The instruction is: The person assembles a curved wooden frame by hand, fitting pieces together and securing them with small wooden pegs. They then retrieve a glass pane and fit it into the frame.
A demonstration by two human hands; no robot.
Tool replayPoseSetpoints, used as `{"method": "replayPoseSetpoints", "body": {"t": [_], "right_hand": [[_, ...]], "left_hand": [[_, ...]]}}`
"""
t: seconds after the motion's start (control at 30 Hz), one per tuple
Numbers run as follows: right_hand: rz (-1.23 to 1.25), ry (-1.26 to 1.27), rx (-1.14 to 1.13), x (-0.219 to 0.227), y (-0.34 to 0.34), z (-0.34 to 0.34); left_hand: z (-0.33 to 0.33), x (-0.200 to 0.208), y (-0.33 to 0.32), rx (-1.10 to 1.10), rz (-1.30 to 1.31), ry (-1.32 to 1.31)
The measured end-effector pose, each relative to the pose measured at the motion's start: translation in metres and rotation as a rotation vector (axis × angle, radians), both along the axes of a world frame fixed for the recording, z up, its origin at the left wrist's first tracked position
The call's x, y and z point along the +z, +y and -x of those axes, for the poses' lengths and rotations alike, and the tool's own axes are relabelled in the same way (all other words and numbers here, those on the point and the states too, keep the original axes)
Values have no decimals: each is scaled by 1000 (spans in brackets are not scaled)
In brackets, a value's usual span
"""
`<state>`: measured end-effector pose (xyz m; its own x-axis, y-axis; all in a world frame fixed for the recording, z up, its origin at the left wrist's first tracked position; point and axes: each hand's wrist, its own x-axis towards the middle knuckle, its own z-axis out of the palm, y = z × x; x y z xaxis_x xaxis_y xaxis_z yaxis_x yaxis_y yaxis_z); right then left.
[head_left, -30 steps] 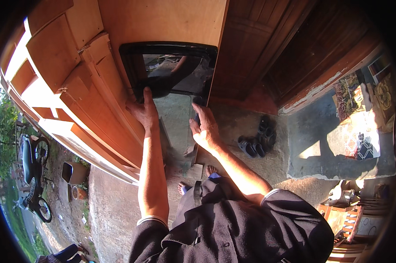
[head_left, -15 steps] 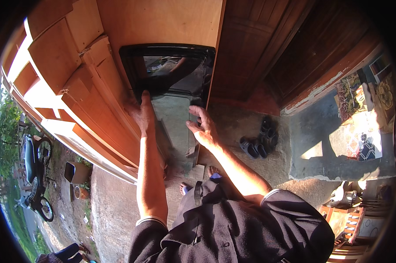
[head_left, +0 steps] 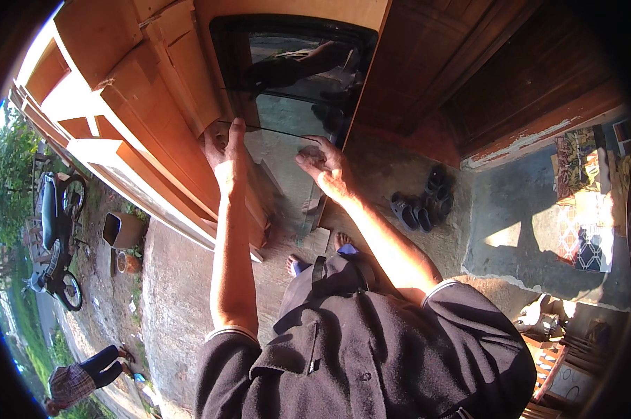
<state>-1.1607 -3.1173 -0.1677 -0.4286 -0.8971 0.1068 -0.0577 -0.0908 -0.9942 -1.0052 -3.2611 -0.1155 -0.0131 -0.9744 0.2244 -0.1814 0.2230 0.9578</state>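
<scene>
A clear glass pane (head_left: 282,155) stands upright in front of me, its top edge running between my hands. My left hand (head_left: 223,152) is closed round its left top corner with the thumb pointing up. At the right top corner, my right hand (head_left: 324,167) pinches the edge between fingers and thumb. Behind the pane, a dark glass panel with a black rounded border (head_left: 294,25) leans on a plywood sheet (head_left: 287,8). Its lower part shows only through the clear pane. Reflections make the pane's lower end hard to make out.
Wooden cabinet panels (head_left: 130,105) rise close on my left. Dark wooden doors (head_left: 427,70) stand at the right, with black clogs (head_left: 412,213) on the floor. Farther left are a motorcycle (head_left: 53,230), a square planter (head_left: 124,230) and another person (head_left: 85,373).
My hands have closed on the clear pane's top corners; before, they were spread beside it. Its top edge now stands apart from the dark panel. The view has shifted downward.
</scene>
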Motion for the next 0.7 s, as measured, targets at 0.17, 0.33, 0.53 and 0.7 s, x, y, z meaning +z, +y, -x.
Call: {"method": "replayPoseSetpoints", "body": {"t": [0.17, 0.33, 0.53, 0.7], "right_hand": [[-125, 10, 82, -13, 20, -7], [44, 155, 136, -7, 57, 3], [-2, 88, 93, 4, 83, -5], [50, -83, 26, 7, 91, -21]], "left_hand": [[-36, -3, 22, -255, -65, 211], [-66, -21, 25, -568, -66, 344], [-84, -41, 55, -770, -531, 349], [-81, -53, 64, -677, -371, 342]]}}
